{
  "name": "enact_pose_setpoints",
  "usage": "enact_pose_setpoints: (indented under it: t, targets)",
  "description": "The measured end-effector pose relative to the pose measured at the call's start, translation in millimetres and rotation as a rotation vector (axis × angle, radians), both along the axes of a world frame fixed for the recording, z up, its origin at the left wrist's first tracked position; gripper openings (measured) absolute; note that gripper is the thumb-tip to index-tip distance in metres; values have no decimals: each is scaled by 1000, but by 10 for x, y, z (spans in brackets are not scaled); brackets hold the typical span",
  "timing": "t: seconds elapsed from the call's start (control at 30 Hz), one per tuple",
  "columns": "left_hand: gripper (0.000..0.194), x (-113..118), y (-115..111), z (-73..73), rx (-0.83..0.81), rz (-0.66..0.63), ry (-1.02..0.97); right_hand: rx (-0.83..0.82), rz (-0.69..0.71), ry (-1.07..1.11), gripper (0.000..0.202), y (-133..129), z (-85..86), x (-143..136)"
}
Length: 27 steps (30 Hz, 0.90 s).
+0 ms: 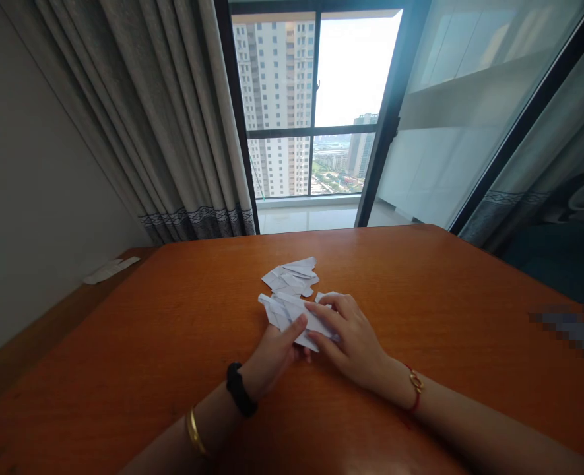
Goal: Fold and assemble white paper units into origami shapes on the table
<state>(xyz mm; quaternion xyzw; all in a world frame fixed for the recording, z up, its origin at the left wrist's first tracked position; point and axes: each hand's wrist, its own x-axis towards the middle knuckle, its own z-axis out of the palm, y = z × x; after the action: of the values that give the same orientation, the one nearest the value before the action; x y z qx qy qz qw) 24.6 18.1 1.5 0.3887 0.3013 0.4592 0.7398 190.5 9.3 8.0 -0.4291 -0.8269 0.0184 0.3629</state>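
A folded sheet of white paper [280, 310], creased and with angled edges, is held just over the table near its middle. My left hand [275, 353] grips its near side, thumb on top and fingers underneath. From the right, my right hand [355, 336] has its fingers and thumb on the same paper and covers its right part. Just beyond lie more folded white papers [292, 276], overlapping one another. Another bit of white paper [328, 296] peeks out behind my right fingers. The underside of the held paper is hidden.
The brown wooden table [197, 310] stretches toward a window [313, 132]. A white strip [111, 270] lies at the far left beside the wall. A grey curtain [183, 119] hangs behind the table. A pixelated object [579, 330] is at the right edge.
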Motion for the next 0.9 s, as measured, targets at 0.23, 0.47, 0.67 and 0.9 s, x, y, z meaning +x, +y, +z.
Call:
enact_pose_setpoints:
  t: [0.23,0.47,0.67,0.9]
  targets:
    - [63,-49,-1,-47,-10,-44,-73,-205,266,84,41,-51,45,-40]
    - [52,-45,41,-3,-8,-61,-41,-241,220,123,42,30,62,32]
    - [53,-40,40,-2,12,-88,-4,-257,215,93,42,17,48,44]
    - [56,-54,58,-26,-17,-178,-13,-204,172,15,43,32,-69,47]
